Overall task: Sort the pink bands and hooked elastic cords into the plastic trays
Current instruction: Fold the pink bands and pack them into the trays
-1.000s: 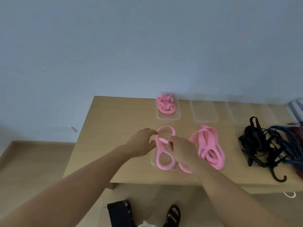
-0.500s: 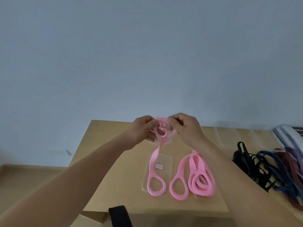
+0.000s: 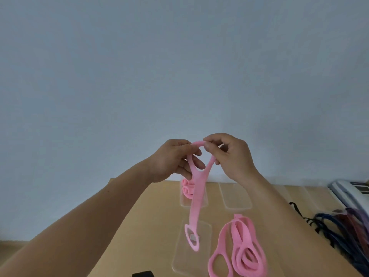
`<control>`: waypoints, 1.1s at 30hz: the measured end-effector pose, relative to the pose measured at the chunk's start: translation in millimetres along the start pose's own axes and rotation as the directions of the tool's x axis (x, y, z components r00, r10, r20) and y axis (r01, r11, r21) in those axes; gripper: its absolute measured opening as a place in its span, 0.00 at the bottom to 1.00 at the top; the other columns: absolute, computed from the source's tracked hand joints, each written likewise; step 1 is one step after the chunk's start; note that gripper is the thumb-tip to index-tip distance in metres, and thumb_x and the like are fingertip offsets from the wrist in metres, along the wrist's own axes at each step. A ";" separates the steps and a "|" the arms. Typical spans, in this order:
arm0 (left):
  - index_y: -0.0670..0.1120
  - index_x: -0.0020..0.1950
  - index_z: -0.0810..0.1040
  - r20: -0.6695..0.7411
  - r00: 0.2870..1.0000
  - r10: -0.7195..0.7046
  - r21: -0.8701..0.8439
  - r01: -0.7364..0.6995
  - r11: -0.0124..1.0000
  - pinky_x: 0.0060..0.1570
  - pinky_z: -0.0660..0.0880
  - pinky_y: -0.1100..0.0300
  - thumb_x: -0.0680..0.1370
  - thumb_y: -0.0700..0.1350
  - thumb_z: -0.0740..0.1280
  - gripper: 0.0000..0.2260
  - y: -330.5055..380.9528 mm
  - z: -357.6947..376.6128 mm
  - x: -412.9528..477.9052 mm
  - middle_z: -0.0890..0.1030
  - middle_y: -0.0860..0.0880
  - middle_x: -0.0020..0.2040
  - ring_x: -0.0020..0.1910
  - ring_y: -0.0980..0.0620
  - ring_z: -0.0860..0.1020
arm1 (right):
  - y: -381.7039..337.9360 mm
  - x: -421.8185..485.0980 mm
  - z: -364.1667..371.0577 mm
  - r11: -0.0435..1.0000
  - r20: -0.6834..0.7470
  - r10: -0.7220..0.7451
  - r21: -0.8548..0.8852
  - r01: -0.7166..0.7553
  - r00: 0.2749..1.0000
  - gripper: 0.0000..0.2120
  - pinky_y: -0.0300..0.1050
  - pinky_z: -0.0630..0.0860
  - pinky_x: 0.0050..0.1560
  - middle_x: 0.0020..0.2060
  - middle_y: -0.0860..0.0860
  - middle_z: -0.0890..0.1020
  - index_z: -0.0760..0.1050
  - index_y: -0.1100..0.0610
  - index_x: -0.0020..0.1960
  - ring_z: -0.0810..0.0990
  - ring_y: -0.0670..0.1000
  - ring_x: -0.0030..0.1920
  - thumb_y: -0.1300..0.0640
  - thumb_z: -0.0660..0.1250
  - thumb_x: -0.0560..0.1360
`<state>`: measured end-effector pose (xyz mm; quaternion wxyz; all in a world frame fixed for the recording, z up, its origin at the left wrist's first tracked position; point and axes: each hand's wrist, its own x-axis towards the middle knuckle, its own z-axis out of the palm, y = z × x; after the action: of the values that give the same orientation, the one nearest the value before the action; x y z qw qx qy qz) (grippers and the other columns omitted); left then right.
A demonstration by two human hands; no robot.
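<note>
— Above the tabletop (image 3: 151, 216), head view: who holds the pink band (image 3: 196, 198)?
— Both. The left hand (image 3: 173, 158) and right hand (image 3: 231, 156) pinch its top loop, fingers (image 3: 209, 145) curled tight on it. Its long axis hangs straight down.
— And the tray?
— The near clear tray (image 3: 183, 262) lies directly beneath the fingers, under the band's lower loop. The left hand sits slightly nearer it.

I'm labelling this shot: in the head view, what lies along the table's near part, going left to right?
clear tray → loose pile of pink bands → tangle of hooked cords
</note>
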<state>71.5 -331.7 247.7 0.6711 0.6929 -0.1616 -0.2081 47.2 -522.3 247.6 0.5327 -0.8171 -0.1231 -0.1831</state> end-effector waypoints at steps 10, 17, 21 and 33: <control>0.40 0.48 0.77 -0.049 0.998 0.030 -0.089 -0.034 0.995 0.32 0.79 0.55 0.79 0.45 0.68 0.08 10.1 -0.2 -6.5 0.84 0.39 0.44 0.31 0.44 0.79 | -2.1 -12.1 4.7 0.995 -0.006 -0.098 0.029 0.098 0.995 0.12 0.32 0.71 0.38 0.39 0.39 0.82 0.82 0.43 0.47 0.76 0.40 0.35 0.61 0.73 0.74; 0.39 0.47 0.77 -0.149 0.972 0.182 0.086 -0.171 0.982 0.36 0.80 0.55 0.76 0.40 0.72 0.06 1.4 2.3 -10.6 0.85 0.41 0.44 0.36 0.43 0.81 | 0.6 -16.6 0.1 0.963 0.120 0.140 0.215 -0.164 0.983 0.11 0.42 0.76 0.31 0.36 0.54 0.85 0.83 0.55 0.44 0.79 0.51 0.31 0.52 0.66 0.80; 0.38 0.47 0.76 -0.201 0.957 0.210 0.149 -0.182 0.972 0.42 0.82 0.48 0.76 0.36 0.71 0.04 -3.8 3.3 -12.3 0.83 0.42 0.41 0.37 0.44 0.83 | 3.5 -16.4 2.3 0.973 0.137 0.097 0.198 -0.123 0.986 0.01 0.43 0.77 0.31 0.34 0.55 0.84 0.82 0.55 0.45 0.81 0.53 0.31 0.58 0.72 0.75; 0.38 0.54 0.81 -0.065 0.997 -0.031 0.054 0.034 0.998 0.43 0.80 0.55 0.79 0.43 0.69 0.09 -2.5 -2.1 -19.4 0.83 0.34 0.48 0.45 0.37 0.83 | 9.1 -21.1 10.7 0.996 0.031 -0.022 0.083 0.019 0.999 0.12 0.36 0.76 0.35 0.34 0.43 0.81 0.80 0.47 0.45 0.81 0.46 0.32 0.65 0.69 0.76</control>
<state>55.7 -320.1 246.7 0.6530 0.7201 -0.1344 -0.1923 33.6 -516.3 227.1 0.5620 -0.7959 -0.1473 -0.1704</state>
